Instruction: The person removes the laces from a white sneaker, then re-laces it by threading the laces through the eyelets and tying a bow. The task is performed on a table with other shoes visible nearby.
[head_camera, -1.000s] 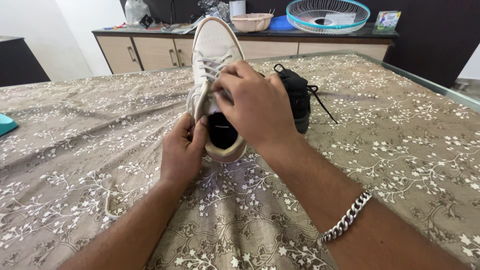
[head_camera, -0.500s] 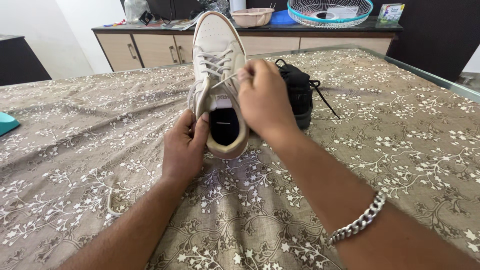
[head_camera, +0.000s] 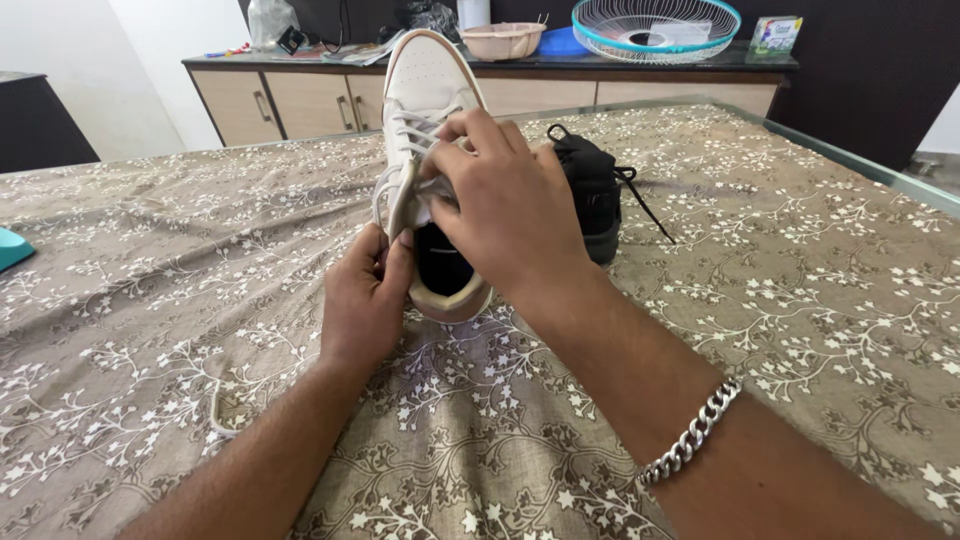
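The right hand (head_camera: 505, 215) has come back over the white shoe (head_camera: 425, 120) from half a second ago, its fingers pinching the lace (head_camera: 420, 130). The left hand (head_camera: 365, 300) grips the heel side. The shoe sits mid-worktop (head_camera: 800, 300), toe pointing to the far edge.
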